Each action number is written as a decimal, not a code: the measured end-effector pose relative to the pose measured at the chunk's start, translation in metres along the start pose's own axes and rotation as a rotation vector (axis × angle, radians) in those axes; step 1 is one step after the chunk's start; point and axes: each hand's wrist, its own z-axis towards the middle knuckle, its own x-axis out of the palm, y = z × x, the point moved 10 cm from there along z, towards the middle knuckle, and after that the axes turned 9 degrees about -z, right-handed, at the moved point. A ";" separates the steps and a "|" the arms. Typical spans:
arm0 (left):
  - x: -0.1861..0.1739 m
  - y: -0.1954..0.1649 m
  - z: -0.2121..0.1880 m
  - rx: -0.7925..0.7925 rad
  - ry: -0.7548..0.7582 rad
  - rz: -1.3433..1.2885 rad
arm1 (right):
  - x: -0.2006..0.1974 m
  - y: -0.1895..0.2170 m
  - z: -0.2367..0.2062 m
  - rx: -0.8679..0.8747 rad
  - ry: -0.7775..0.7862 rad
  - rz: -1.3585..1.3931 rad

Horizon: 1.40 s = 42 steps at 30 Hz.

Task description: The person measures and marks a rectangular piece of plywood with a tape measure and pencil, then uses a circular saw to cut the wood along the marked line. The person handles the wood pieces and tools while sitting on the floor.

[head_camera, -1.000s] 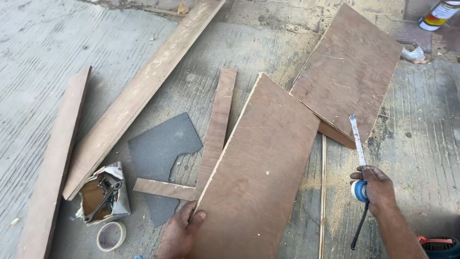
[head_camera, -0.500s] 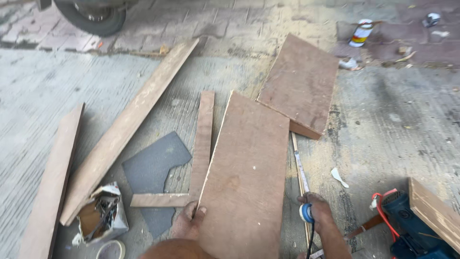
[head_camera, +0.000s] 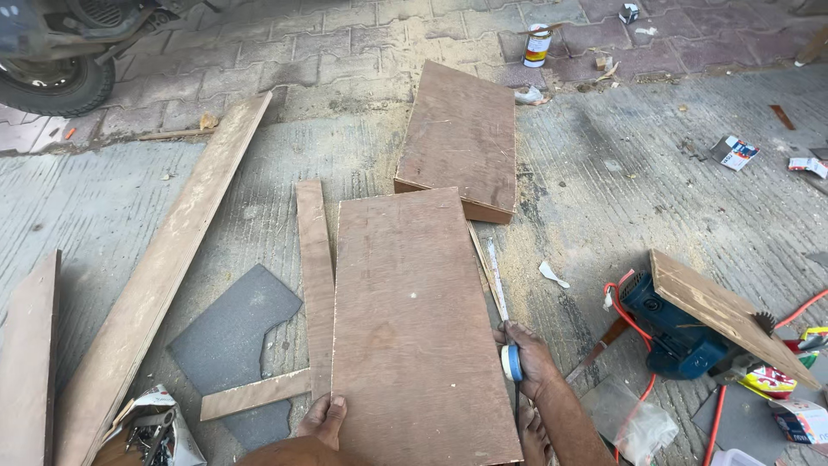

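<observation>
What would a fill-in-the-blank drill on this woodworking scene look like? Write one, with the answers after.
1. The right hand holds a blue ____ against the plywood board's right edge.
2. The left hand rests on the board's ____ edge.
3. The blue circular saw lies to the ____ of the board.
4. The can stands on the ____ paving.

Answers: tape measure; bottom; right; brick

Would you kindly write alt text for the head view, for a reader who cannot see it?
A person's left hand steadies a plywood panel on concrete ground while the right hand holds a tape measure along its right edge. A blue power saw lies to the right.
</observation>
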 end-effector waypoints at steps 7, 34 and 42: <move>0.012 0.002 -0.003 -0.065 0.091 -0.201 | -0.001 -0.005 0.005 0.014 0.011 0.081; 0.049 0.021 -0.051 -0.580 0.198 -0.217 | 0.035 0.021 -0.022 -0.080 0.042 0.039; 0.063 0.024 -0.071 -0.661 0.170 -0.265 | 0.084 0.026 -0.044 -0.117 0.193 -0.001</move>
